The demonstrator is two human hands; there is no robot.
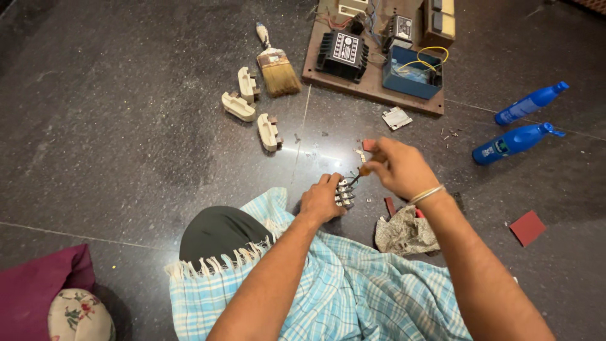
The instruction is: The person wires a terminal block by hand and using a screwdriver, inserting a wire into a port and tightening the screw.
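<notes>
The left hand (320,201) grips a small switch block (344,192) on the floor; the right hand (398,167) pinches a screwdriver (361,172), slanting down-left into it.

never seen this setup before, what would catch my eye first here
The two hands at centre: the left hand grips a small switch block while the right hand works a screwdriver into it. Next, the two blue bottles lying on the dark floor at right. At the top, a wooden board with electrical parts, a paintbrush and three cream fuse holders to its left.
</notes>
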